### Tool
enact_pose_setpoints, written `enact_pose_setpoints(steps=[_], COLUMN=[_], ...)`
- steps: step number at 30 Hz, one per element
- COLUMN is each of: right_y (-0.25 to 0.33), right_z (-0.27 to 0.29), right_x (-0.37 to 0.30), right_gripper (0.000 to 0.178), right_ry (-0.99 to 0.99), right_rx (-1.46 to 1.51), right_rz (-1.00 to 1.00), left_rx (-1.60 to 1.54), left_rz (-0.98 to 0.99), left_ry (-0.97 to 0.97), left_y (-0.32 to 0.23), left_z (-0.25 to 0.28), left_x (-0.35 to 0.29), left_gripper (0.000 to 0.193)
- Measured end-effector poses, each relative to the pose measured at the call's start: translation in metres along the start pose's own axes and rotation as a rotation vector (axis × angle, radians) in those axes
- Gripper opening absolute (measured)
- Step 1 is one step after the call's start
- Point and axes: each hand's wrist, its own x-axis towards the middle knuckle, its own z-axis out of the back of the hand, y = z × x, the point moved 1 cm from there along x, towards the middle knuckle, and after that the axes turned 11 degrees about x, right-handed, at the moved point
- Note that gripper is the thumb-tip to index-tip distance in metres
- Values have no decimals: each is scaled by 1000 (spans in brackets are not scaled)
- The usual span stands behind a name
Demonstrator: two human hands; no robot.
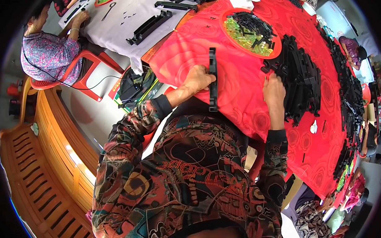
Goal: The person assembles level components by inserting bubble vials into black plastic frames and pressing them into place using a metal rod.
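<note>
My left hand (199, 80) grips a long narrow black plastic strip (213, 80) by its middle, over the near edge of the red-covered table. The strip points away from me, with both ends sticking out past my fingers. To the right, my right hand (274, 92) is over the red cloth, its fingers curled closed. Anything in those fingers is too small or hidden to make out. Beside that hand lies a heap of similar black plastic strips (300, 79). Beyond it stands an orange-rimmed bowl (226, 29) holding small yellow-green pieces and thin black pieces.
Red tablecloth (245, 113) covers my table. At the left, a white-covered table (112, 31) bears more black strips (149, 28); a person (49, 52) sits there on a red chair (86, 74). A wooden bench (41, 183) stands left. More black parts (351, 96) line the right.
</note>
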Motion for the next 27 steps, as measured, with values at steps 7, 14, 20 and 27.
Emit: enact_pose_setpoints(steps=[7,14,20,27], right_y=[-20,-17,-1,24], right_z=[-30,-15,8,16], right_x=[-14,5,-13,-21], right_gripper=[19,25,22,7], right_ry=[11,280,37,88], right_rx=[-453,-217,62,1237], right_rz=[108,-193,-125,-211], left_rx=[-87,-50,290,-149], left_rz=[48,50,-126,65], left_ry=[-196,-88,-129,-123], left_y=[4,-2,13,0], left_z=[-6,11,18,12], left_x=[-5,-15,-12,-21], left_gripper=[43,49,44,39])
